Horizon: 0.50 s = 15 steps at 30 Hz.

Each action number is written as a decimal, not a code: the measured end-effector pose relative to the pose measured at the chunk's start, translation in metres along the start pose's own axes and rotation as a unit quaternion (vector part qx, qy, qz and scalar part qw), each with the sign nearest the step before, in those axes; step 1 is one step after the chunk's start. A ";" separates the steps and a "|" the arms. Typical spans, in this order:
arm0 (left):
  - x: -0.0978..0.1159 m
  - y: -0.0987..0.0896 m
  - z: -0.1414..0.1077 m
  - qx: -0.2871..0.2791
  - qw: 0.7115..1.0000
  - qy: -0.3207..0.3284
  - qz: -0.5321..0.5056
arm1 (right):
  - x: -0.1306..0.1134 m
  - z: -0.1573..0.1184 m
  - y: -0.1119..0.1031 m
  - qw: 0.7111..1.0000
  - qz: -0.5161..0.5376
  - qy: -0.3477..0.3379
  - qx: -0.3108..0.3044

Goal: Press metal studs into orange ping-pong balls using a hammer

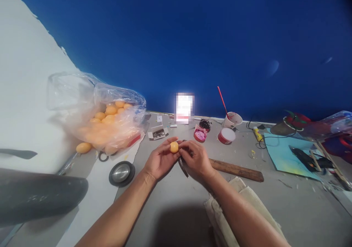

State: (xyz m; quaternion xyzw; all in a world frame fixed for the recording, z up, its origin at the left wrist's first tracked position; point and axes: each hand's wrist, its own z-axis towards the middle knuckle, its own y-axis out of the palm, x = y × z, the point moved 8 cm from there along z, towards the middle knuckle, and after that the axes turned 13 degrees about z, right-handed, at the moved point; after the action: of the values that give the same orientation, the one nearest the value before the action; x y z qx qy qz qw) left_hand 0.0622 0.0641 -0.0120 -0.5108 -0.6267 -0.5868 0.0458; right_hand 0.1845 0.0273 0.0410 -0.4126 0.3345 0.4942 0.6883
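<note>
Orange ball point(174, 147), small and round, sits at the fingertips of the left hand point(159, 162), in front of the wearer and above a grey table point(165, 206). The left hand is narrowed around the ball, leaving its front face exposed, probably to keep it steady and easy to see. The right hand point(196, 159) is bent inward at the ball's right side, thumb and fingers drawn together; whether they pinch anything small, I cannot tell. Meeting the hands so closely likely lets one brace the other.

A hammer-like tool with a wooden handle point(239, 170) extends rightward from beneath the right hand, its dark head point(183, 167) below the fingers; its closeness suggests easy reach. Beyond the hands, an open little box point(158, 133) shows its small dark contents, its raised flap giving access. At left, a clear plastic bag point(118, 92) gathers many similar balls, likely to stop them rolling, though one loose ball point(83, 148) rests just beside it. At right, a paper cup point(233, 120) props a red stick point(222, 101) upright at a tilt.
</note>
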 end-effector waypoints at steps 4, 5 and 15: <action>0.005 0.002 -0.002 -0.005 0.998 0.030 0.054 | 0.009 0.001 -0.009 0.992 0.063 0.093 0.052; 0.006 0.002 -0.003 -0.002 0.997 0.033 0.067 | 0.011 0.001 -0.012 0.989 0.071 0.110 0.065; 0.003 0.007 -0.004 -0.027 0.997 0.024 0.061 | 0.024 0.003 -0.021 0.972 0.127 0.178 0.089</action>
State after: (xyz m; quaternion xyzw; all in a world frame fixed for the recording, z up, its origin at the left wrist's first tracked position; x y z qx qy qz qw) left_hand 0.0631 0.0617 -0.0039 -0.5348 -0.5766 -0.6120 0.0828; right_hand 0.2112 0.0357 0.0262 -0.3852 0.5443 0.4638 0.5833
